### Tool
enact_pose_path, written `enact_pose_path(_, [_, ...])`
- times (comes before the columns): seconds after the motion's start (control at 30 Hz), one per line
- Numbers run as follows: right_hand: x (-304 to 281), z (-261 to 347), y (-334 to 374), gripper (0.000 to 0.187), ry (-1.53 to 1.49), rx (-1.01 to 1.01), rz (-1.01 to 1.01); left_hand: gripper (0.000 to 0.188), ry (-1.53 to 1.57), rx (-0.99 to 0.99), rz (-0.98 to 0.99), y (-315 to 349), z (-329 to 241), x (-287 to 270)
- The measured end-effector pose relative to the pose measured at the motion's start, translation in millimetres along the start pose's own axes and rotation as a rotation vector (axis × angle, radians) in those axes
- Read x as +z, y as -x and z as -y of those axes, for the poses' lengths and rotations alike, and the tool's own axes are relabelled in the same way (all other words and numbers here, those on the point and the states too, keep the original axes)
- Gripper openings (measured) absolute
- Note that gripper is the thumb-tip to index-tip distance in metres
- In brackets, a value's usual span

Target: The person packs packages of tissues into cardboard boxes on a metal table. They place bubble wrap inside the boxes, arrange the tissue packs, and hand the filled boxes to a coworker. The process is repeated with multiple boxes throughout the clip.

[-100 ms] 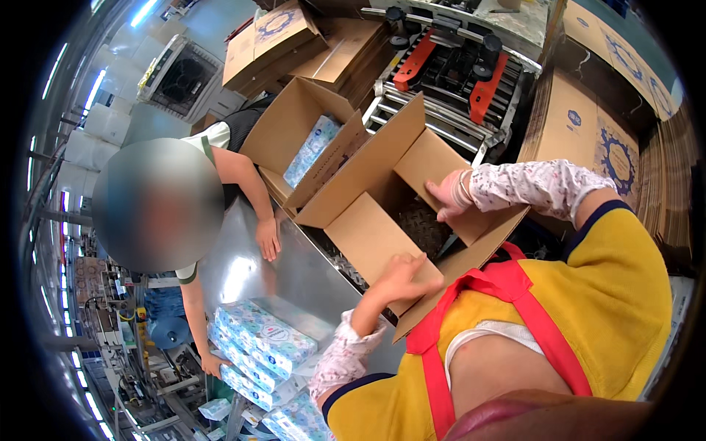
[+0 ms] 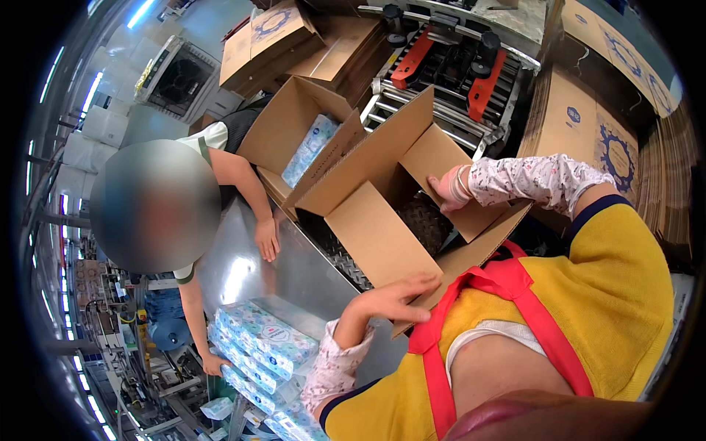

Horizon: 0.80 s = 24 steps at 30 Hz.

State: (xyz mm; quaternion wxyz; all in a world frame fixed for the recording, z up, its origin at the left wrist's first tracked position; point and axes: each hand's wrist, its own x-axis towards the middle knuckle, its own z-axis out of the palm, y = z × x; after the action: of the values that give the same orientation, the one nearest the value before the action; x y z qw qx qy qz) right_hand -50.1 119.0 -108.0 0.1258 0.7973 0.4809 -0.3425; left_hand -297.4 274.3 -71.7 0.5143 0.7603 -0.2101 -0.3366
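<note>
In front of me an open cardboard box [image 2: 382, 239] stands with its flaps raised and spread. Through it a dark patterned metal surface shows, and no packs are visible inside. My right hand [image 2: 450, 189] is closed over the right flap, its fingers bent around the edge and partly hidden. At the near corner of the left flap, my left hand [image 2: 393, 300] has its fingers stretched out and the thumb apart. It lies against the cardboard, though whether it presses on it I cannot tell.
Across the metal table [image 2: 243, 228], a co-worker's hand [image 2: 267, 239] rests flat; the other touches stacked blue tissue packs [image 2: 265, 342]. A second open box [image 2: 294, 117] holds a tissue pack. A roller conveyor [image 2: 448, 70] with red guides stands beyond. Flattened cartons [image 2: 581, 140] are stacked at right.
My left hand has loosened from the left flap, its fingers straightening as it shifts slightly down. The box has turned a little, and my right hand stays on its flap.
</note>
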Motion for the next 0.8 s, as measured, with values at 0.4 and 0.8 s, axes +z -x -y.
enact_pose_path(0.4, [-140.1,58.4,-12.8,0.057,0.061,-0.235,-0.536,0.090,0.030,-0.166,-1.515,21.6,107.9,5.5])
enact_pose_path(0.8, [-45.1,11.1,-81.2,0.038,-0.463,-0.807,-0.741,0.068,0.473,-0.064,-1.856,-101.0,73.3,45.3])
